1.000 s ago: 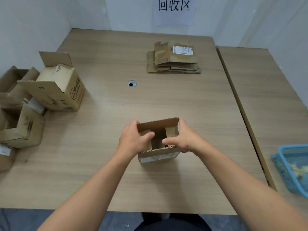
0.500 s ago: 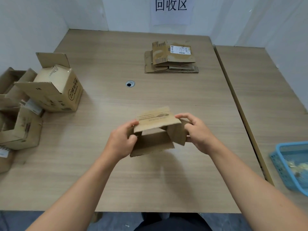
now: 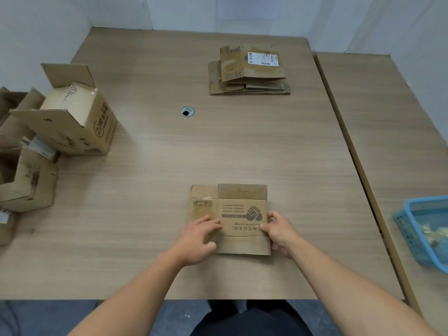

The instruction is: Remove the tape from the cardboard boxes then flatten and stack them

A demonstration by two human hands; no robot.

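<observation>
A light wooden table (image 3: 150, 180) fills most of the view, its grain running side to side. A small round cable hole (image 3: 187, 111) with a metal rim sits in the tabletop, left of centre and toward the far side. A second wooden table (image 3: 392, 122) stands flush against the right edge of the first. On it, at the right border, is a blue plastic basket (image 3: 412, 229) with perforated walls, partly cut off; its contents are blurred. White walls (image 3: 36, 32) enclose the far side and left. A white paper sheet (image 3: 249, 8) hangs on the far wall.
</observation>
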